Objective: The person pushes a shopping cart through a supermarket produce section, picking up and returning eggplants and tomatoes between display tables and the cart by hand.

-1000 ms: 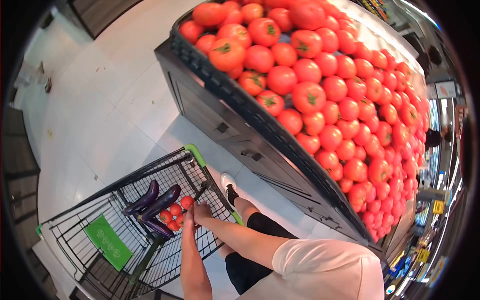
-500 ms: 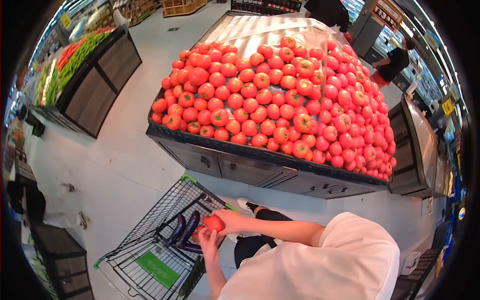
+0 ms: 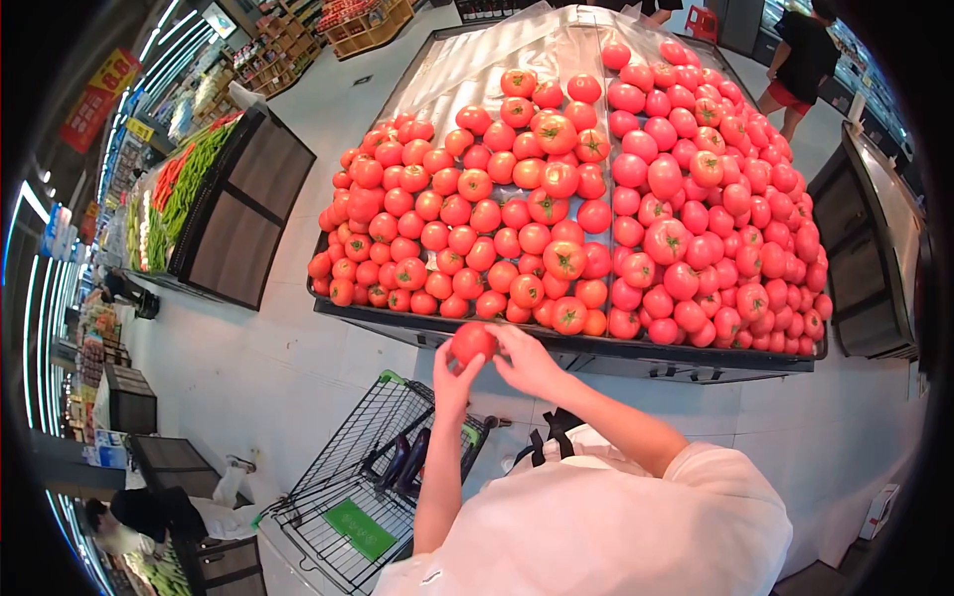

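One red tomato (image 3: pixel 473 343) is up between my two hands, just in front of the tomato stand's near edge. My left hand (image 3: pixel 454 382) grips it from below and the left, thumb and fingers around it. From the right, my right hand (image 3: pixel 525 362) has its fingertips against the same tomato. Behind it, many loose tomatoes (image 3: pixel 482 217) lie piled on the sloping stand (image 3: pixel 437 320). Below my left forearm is a wire shopping cart (image 3: pixel 343 437) with dark eggplants (image 3: pixel 396 459) inside, partly hidden by that arm.
To the left stands a vegetable bin (image 3: pixel 234 214) with green and red produce. A person in black (image 3: pixel 797 55) is at the far right, and another person (image 3: pixel 164 512) is at lower left. A metal-topped counter (image 3: pixel 863 243) borders the right side.
Both hands have risen from over the cart with the tomato, up and right to the stand's front edge. My view has shifted, and a person now shows at lower left.
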`<state>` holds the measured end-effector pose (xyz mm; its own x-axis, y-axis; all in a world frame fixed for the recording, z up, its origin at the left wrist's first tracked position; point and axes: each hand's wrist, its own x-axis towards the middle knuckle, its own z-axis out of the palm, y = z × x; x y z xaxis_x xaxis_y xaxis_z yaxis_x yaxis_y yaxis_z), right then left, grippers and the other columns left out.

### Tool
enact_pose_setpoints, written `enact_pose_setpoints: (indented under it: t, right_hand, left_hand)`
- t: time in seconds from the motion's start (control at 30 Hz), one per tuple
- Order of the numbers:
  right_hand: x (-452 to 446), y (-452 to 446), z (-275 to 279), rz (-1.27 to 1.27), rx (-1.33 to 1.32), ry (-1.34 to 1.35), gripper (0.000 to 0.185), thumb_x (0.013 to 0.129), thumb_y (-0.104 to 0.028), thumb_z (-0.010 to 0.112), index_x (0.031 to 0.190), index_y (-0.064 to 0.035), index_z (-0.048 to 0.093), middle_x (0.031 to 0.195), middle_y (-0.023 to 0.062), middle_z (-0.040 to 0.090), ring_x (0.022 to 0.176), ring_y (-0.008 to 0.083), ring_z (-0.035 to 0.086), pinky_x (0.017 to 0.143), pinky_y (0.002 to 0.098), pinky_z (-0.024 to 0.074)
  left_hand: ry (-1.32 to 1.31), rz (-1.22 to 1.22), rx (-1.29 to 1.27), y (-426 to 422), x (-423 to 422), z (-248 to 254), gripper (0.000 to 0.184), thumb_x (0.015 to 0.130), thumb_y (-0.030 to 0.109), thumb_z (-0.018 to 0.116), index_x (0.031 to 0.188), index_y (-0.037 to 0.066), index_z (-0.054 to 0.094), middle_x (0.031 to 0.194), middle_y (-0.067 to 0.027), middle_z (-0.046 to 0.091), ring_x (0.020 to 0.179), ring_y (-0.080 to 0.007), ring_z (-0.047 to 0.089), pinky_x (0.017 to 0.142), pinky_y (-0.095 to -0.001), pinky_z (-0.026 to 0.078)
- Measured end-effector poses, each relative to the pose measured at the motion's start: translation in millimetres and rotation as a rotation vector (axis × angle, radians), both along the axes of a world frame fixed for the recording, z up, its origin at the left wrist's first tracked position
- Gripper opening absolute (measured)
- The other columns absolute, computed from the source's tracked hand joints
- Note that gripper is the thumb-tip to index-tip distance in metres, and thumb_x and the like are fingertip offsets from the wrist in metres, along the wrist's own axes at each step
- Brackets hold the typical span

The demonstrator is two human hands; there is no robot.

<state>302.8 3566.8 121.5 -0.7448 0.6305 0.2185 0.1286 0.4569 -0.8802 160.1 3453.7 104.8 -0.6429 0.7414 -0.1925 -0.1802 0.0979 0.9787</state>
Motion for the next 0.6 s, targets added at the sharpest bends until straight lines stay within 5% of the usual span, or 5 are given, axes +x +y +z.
enact_pose_setpoints:
  t: [0.1, 0.27, 0.4, 0.43, 0.6]
  right_hand:
    - [-10.2, 48.4, 15.3, -0.098, 0.141, -0.006, 0.059, 0.081, 0.001, 0.057, 0.138, 0.0091, 0.046, 0.131, 0.0264, 0.054, 0.126, 0.0428, 0.052, 0.108, 0.0479, 0.0435]
    - [-25.1, 112.3, 24.8, -0.123, 0.066, -0.178, 0.063, 0.083, -0.008, 0.060, 0.140, 0.0113, 0.040, 0.134, 0.0347, 0.047, 0.127, 0.0499, 0.048, 0.109, 0.0503, 0.0424]
    - [-26.4, 118.1, 15.0, -0.143, 0.076, -0.266, 0.067, 0.087, -0.012, 0.060, 0.145, 0.0105, 0.034, 0.143, 0.0382, 0.041, 0.133, 0.0523, 0.043, 0.114, 0.0530, 0.0374]
    - [-23.9, 116.4, 11.7, -0.134, 0.059, -0.215, 0.063, 0.088, -0.012, 0.061, 0.143, 0.0112, 0.038, 0.148, 0.0382, 0.036, 0.137, 0.0522, 0.038, 0.117, 0.0538, 0.0337]
    - [-11.5, 101.5, 7.5, -0.139, 0.180, -0.028, 0.052, 0.086, -0.008, 0.063, 0.133, 0.0090, 0.051, 0.146, 0.0327, 0.040, 0.138, 0.0486, 0.038, 0.116, 0.0511, 0.0349]
  left_hand:
    - [0.213, -0.059, 0.014, 74.7, -14.1, 11.1, 0.067, 0.083, 0.007, 0.083, 0.137, -0.001, 0.045, 0.132, -0.0158, 0.056, 0.114, -0.0230, 0.062, 0.094, -0.0341, 0.055]
    - [0.500, -0.082, -0.032, 157.1, -30.4, -6.9, 0.066, 0.080, 0.008, 0.084, 0.135, -0.003, 0.048, 0.129, -0.0160, 0.060, 0.115, -0.0243, 0.063, 0.097, -0.0360, 0.054]
    - [0.443, -0.121, 0.007, 176.0, -20.7, -21.1, 0.069, 0.077, 0.011, 0.085, 0.135, -0.002, 0.049, 0.125, -0.0159, 0.061, 0.113, -0.0235, 0.063, 0.091, -0.0347, 0.055]
    - [0.749, -0.101, -0.154, 174.6, -19.6, -21.7, 0.075, 0.075, 0.010, 0.085, 0.139, -0.002, 0.048, 0.122, -0.0164, 0.061, 0.109, -0.0237, 0.063, 0.088, -0.0338, 0.055]
    - [0.771, -0.061, -0.319, 172.2, -17.7, -15.9, 0.079, 0.074, 0.006, 0.083, 0.143, -0.001, 0.046, 0.124, -0.0173, 0.060, 0.105, -0.0244, 0.065, 0.087, -0.0328, 0.056]
